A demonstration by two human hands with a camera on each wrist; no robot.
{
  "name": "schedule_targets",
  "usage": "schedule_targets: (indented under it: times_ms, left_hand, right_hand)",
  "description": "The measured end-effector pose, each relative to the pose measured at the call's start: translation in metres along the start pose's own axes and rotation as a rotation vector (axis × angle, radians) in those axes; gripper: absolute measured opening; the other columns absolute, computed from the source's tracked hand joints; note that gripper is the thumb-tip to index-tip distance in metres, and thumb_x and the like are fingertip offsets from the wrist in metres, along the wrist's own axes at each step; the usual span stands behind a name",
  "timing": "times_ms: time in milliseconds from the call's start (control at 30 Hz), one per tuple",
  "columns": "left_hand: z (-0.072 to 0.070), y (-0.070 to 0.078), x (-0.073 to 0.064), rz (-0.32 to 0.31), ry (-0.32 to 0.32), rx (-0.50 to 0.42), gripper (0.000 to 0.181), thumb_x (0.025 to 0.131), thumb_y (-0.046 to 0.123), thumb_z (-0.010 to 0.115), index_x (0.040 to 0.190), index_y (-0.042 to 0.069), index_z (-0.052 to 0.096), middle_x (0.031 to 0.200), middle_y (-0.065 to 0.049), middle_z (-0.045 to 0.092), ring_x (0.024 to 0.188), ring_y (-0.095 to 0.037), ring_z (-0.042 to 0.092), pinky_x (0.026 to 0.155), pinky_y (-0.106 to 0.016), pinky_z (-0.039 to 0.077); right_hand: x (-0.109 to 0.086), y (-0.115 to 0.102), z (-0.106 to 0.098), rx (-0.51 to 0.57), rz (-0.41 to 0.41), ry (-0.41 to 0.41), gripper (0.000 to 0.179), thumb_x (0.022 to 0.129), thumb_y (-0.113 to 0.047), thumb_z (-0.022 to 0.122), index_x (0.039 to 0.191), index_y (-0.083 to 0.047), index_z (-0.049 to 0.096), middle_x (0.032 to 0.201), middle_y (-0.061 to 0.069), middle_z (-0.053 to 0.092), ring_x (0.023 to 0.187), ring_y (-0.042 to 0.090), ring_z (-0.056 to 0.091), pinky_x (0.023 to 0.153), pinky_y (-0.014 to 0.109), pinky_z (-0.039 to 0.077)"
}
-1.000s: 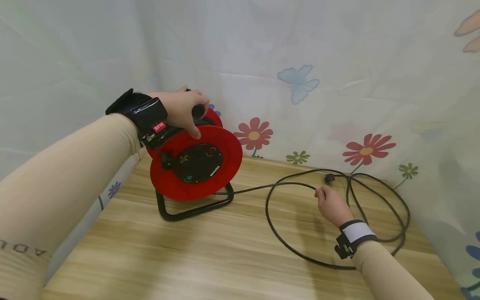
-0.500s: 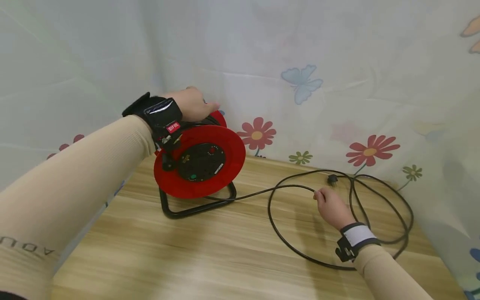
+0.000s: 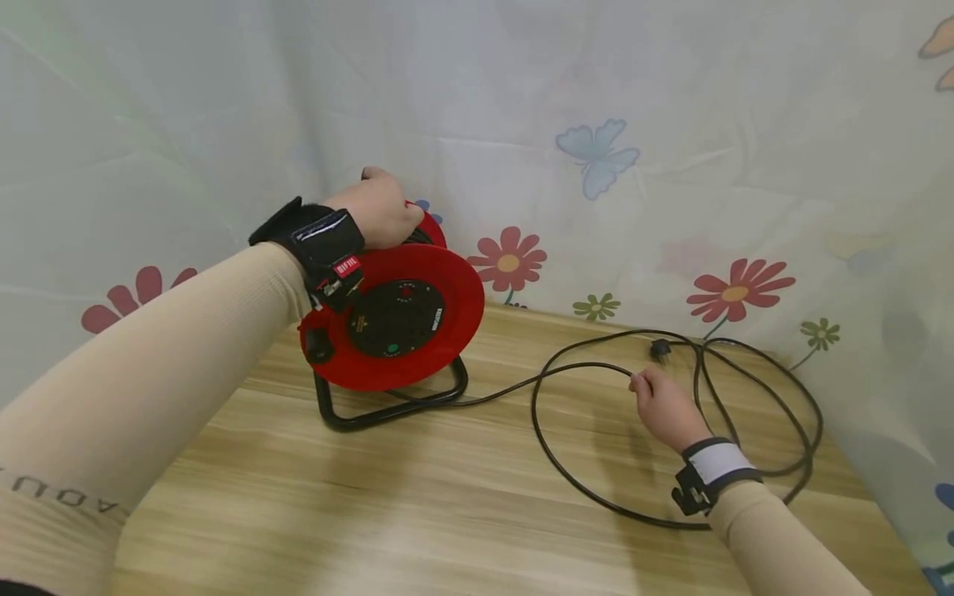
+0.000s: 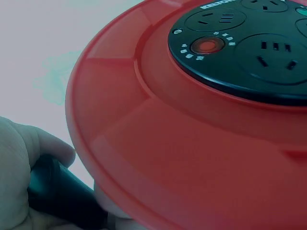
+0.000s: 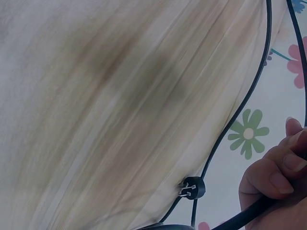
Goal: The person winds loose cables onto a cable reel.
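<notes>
A red cable reel stands on a black tubular frame at the left. My left hand reaches over its top; in the left wrist view the fingers and thumb wrap a black handle behind the red disc. The black socket face faces me, with a black winding knob at the disc's left edge. Black cable runs from under the reel to my right hand, which pinches it above the table. In the right wrist view, curled fingers hold that cable.
Loose cable loops lie on the wooden table at the right, around and beyond my right hand. A black plug lies near the back edge. A flower-printed curtain rises behind and at both sides.
My left thumb has left the front disc, and the hand has closed round the handle. The disc has turned slightly counterclockwise, its knob lower. The cable near the reel sags more. My right hand keeps its hold.
</notes>
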State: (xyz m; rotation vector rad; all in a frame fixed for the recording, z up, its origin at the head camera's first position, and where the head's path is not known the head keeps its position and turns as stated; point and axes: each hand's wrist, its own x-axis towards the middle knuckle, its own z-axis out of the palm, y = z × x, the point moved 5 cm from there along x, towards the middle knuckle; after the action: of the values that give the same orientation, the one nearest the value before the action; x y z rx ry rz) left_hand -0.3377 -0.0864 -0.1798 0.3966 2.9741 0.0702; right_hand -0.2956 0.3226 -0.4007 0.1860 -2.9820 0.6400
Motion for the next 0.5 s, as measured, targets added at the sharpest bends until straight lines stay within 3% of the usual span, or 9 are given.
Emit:
schedule_targets:
  times_ms: [67,100,167,233,267,400,467,500]
  left_hand:
    - [0.001,0.0,0.001,0.013,-0.015,0.043,0.038,0.099,0.02,0.031,0.119,-0.012,0.037,0.09,-0.015,0.05,0.088,-0.03,0.049,0.073,-0.038,0.037]
    - [0.0,-0.001,0.001,-0.025,-0.013,-0.035,0.039,0.099,0.023,0.03,0.118,-0.011,0.035,0.091,-0.015,0.049,0.089,-0.029,0.048,0.073,-0.038,0.036]
    - [0.0,-0.001,0.002,-0.03,-0.022,-0.048,0.036,0.099,0.023,0.031,0.115,-0.008,0.036,0.09,-0.015,0.047,0.089,-0.03,0.047,0.073,-0.038,0.035]
    - [0.0,0.002,0.002,0.031,-0.039,0.067,0.032,0.1,0.022,0.031,0.113,-0.006,0.041,0.089,-0.015,0.047,0.089,-0.03,0.046,0.073,-0.038,0.033]
    - [0.0,0.002,0.001,0.032,-0.039,0.058,0.034,0.1,0.022,0.031,0.115,-0.007,0.04,0.09,-0.015,0.048,0.089,-0.03,0.047,0.073,-0.038,0.034]
    - [0.002,-0.002,0.0,-0.03,-0.008,-0.118,0.054,0.099,0.024,0.032,0.137,-0.014,0.02,0.097,-0.018,0.051,0.092,-0.03,0.049,0.079,-0.04,0.042]
    - [0.003,-0.004,0.0,-0.077,0.027,-0.256,0.064,0.099,0.026,0.032,0.139,-0.017,0.007,0.1,-0.018,0.05,0.095,-0.03,0.049,0.081,-0.04,0.043]
    - [0.004,-0.005,0.001,-0.079,0.033,-0.266,0.064,0.099,0.026,0.031,0.139,-0.017,0.007,0.099,-0.017,0.049,0.095,-0.03,0.048,0.082,-0.04,0.042]
  right_hand:
    - [0.0,0.002,0.0,-0.002,0.003,0.006,0.031,0.103,-0.015,0.034,0.104,0.005,0.057,0.081,0.017,0.059,0.059,0.02,0.048,0.054,0.035,0.04]
    - [0.0,0.002,-0.001,-0.005,0.004,0.01,0.031,0.103,-0.015,0.034,0.103,0.005,0.058,0.08,0.017,0.059,0.059,0.02,0.048,0.054,0.035,0.04]
    - [-0.001,0.003,-0.002,-0.009,0.01,0.02,0.032,0.103,-0.016,0.033,0.103,0.005,0.058,0.079,0.017,0.059,0.059,0.02,0.048,0.054,0.035,0.04]
    - [-0.001,0.003,-0.003,-0.006,0.013,0.033,0.032,0.103,-0.016,0.033,0.103,0.005,0.058,0.079,0.017,0.059,0.059,0.021,0.048,0.054,0.035,0.039]
    - [-0.002,0.003,-0.005,-0.003,0.014,0.04,0.033,0.103,-0.016,0.033,0.103,0.005,0.057,0.079,0.017,0.059,0.059,0.021,0.048,0.054,0.034,0.039]
    - [-0.003,0.005,-0.009,0.01,0.018,0.071,0.034,0.104,-0.016,0.032,0.102,0.006,0.057,0.077,0.017,0.057,0.059,0.021,0.047,0.053,0.034,0.039]
    - [-0.004,0.007,-0.012,0.011,0.022,0.08,0.035,0.104,-0.016,0.031,0.102,0.006,0.057,0.076,0.017,0.056,0.059,0.021,0.047,0.053,0.034,0.039]
    - [-0.004,0.007,-0.012,0.01,0.024,0.083,0.034,0.104,-0.016,0.031,0.102,0.006,0.057,0.076,0.017,0.056,0.059,0.021,0.047,0.053,0.034,0.039]
